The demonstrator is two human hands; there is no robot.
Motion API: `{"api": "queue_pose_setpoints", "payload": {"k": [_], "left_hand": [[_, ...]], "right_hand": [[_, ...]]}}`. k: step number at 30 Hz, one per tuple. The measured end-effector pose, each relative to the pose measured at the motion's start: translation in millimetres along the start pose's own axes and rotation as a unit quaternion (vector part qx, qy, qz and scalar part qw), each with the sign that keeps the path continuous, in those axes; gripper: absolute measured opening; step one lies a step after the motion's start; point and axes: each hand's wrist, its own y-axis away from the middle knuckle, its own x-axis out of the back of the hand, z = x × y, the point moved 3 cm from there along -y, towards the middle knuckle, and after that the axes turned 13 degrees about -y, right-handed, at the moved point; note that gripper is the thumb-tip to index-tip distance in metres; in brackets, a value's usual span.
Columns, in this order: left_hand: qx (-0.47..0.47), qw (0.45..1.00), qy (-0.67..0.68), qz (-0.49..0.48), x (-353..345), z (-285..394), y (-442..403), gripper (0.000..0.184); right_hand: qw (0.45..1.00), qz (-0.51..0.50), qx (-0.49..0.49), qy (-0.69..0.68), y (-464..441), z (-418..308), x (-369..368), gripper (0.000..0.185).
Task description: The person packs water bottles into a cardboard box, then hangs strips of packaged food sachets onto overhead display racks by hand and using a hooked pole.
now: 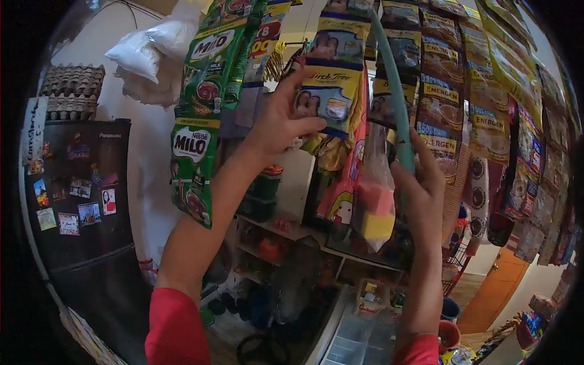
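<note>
My left hand [277,121] reaches up to a hanging strip of Birch Tree milk sachets [328,91]. Its thumb lies across the front near the strip's lower left edge; some fingers are hidden behind. In my right hand [424,182] is a long, slightly bent green stick [394,85], held near its lower end, with its upper part rising among the sachets. Between my hands hangs a clear plastic bag [376,210] with pink and yellow blocks in it. Green Milo sachets [194,146] hang left of my left forearm.
Strips of Energen sachets [441,88] and other packets hang at the right. A dark refrigerator [85,243] with photos stands left, egg trays [73,88] above it. White plastic bags [137,52] hang near the wall. Below are cluttered shelves [261,252] and a glass-topped counter [356,334].
</note>
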Motion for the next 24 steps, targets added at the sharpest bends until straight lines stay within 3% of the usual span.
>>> {"api": "queue_pose_setpoints", "payload": {"k": [3,9,12,14,24], "left_hand": [[0.045,0.999,0.007,0.020,3,-4,-5,0.067],[-0.009,0.998,0.020,0.061,6,-4,-11,0.056],[0.041,0.988,-0.116,0.090,17,-1,-22,0.049],[0.001,0.984,-0.134,0.119,28,-8,-42,0.047],[-0.020,0.982,-0.104,0.155,93,-21,-124,0.048]], "right_hand": [[1.000,0.007,0.004,0.003,4,3,-3,0.053],[0.999,0.046,-0.010,-0.013,9,-1,-17,0.052],[0.999,0.019,0.041,0.014,-29,3,-16,0.050],[0.999,0.001,0.035,0.016,-50,-8,-22,0.049],[0.998,-0.045,0.029,0.025,-146,-37,-53,0.052]]}}
